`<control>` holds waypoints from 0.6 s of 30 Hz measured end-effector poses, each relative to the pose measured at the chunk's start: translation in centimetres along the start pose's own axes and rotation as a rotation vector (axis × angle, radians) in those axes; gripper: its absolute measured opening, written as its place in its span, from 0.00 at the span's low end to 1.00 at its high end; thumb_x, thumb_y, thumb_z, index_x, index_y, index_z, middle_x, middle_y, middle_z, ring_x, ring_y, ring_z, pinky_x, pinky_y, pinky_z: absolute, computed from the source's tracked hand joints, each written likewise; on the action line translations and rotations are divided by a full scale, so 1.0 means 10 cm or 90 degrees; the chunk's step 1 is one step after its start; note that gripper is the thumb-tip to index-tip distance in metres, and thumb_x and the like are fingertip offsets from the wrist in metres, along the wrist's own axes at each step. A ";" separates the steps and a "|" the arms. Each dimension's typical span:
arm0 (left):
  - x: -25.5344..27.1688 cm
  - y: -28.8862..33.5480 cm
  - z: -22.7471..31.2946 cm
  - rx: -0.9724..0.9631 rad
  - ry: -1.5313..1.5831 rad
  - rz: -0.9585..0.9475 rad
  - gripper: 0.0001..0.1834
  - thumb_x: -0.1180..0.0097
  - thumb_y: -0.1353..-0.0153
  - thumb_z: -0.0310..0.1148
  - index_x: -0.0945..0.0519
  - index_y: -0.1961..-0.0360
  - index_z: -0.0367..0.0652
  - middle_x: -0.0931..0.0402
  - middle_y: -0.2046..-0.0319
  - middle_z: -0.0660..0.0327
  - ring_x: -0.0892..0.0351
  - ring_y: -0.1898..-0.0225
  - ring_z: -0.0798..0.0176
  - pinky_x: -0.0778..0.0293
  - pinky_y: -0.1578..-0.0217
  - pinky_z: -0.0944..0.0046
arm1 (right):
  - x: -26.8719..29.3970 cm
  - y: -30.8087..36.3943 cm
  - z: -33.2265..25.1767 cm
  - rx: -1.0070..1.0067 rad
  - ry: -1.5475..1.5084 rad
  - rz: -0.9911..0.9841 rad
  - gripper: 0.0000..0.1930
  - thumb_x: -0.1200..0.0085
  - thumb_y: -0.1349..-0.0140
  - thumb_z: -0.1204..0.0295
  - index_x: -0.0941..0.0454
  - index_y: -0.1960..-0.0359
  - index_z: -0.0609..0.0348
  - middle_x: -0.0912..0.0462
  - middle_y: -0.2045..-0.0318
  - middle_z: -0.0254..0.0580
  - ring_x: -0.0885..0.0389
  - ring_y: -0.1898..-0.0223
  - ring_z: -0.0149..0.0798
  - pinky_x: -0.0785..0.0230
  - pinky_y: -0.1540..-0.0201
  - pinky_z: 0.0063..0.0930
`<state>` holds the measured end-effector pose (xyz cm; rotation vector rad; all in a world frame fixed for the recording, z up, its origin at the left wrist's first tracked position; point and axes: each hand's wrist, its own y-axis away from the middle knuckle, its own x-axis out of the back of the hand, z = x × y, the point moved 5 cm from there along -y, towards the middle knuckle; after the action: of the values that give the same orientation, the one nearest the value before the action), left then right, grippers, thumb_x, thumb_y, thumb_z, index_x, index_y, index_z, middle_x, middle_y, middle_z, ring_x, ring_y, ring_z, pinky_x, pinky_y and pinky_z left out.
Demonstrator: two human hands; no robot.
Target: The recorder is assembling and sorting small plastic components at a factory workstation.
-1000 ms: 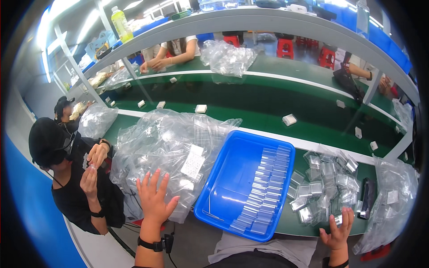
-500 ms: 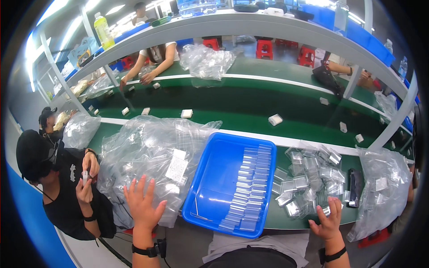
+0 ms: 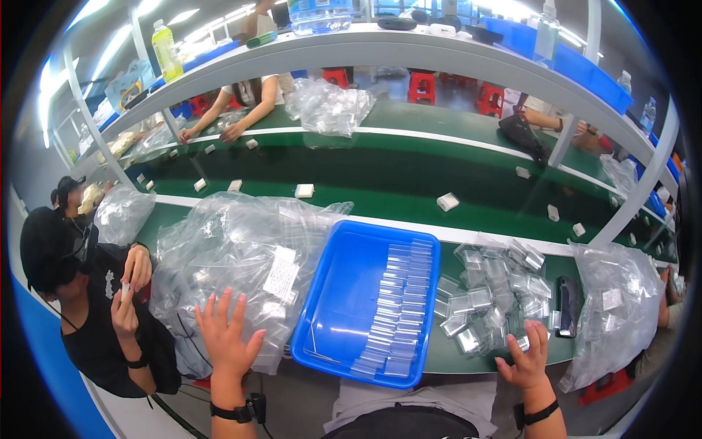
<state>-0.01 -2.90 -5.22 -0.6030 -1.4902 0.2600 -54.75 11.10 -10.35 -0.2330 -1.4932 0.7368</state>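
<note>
My left hand is spread and empty, in front of a large clear plastic bag with a white label. My right hand has its fingers apart near the front edge of a pile of clear plastic cases on the green table; I cannot tell whether its fingertips touch any. Between my hands is a blue tray. Two columns of overlapping clear plastic cases line its right side. A thin metal tool lies at its lower left corner.
A dark case and another clear bag lie right of the pile. Beyond runs a green conveyor belt carrying small white boxes. A grey shelf crosses overhead. At left, a co-worker in black handles a small white item.
The whole view has shifted slightly, moving most things a little left. Both my hands stay spread in nearly the same places. The tray and the pile look unchanged.
</note>
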 end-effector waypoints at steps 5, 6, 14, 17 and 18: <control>-0.01 0.01 -0.01 -0.003 -0.011 0.001 0.38 0.37 0.45 0.55 0.25 0.34 0.54 0.35 0.30 0.57 0.41 0.30 0.39 0.57 0.30 0.28 | 0.00 -0.02 0.00 0.007 -0.002 0.008 0.27 0.37 0.42 0.53 0.23 0.43 0.50 0.34 0.33 0.60 0.35 0.35 0.65 0.39 0.35 0.64; -0.02 0.01 -0.01 -0.006 -0.007 -0.001 0.38 0.37 0.45 0.55 0.25 0.34 0.54 0.35 0.30 0.57 0.41 0.30 0.39 0.57 0.30 0.28 | -0.01 -0.02 0.01 0.004 0.001 0.005 0.27 0.37 0.42 0.53 0.23 0.43 0.50 0.34 0.33 0.60 0.35 0.35 0.65 0.39 0.35 0.64; -0.03 0.00 0.01 -0.001 -0.066 -0.034 0.38 0.45 0.38 0.58 0.27 0.32 0.47 0.36 0.29 0.55 0.43 0.27 0.42 0.60 0.26 0.35 | 0.04 -0.04 0.00 0.001 0.026 0.014 0.28 0.33 0.46 0.53 0.21 0.44 0.47 0.33 0.34 0.57 0.34 0.35 0.61 0.38 0.34 0.60; -0.03 0.04 -0.01 -0.006 -0.059 -0.026 0.38 0.45 0.40 0.57 0.27 0.32 0.48 0.37 0.28 0.55 0.44 0.27 0.41 0.60 0.26 0.33 | 0.02 -0.06 -0.01 0.012 -0.004 0.017 0.27 0.32 0.46 0.52 0.20 0.46 0.45 0.33 0.34 0.55 0.35 0.35 0.59 0.36 0.35 0.58; -0.02 0.05 -0.03 0.004 -0.049 -0.018 0.38 0.42 0.43 0.55 0.26 0.33 0.48 0.37 0.29 0.55 0.44 0.27 0.40 0.59 0.27 0.32 | 0.01 -0.07 0.00 0.003 0.007 0.014 0.27 0.32 0.46 0.52 0.20 0.46 0.45 0.33 0.34 0.55 0.35 0.35 0.59 0.36 0.35 0.58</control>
<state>0.38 -2.62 -5.62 -0.5719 -1.5705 0.2677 -54.52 10.67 -9.88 -0.2496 -1.4803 0.7548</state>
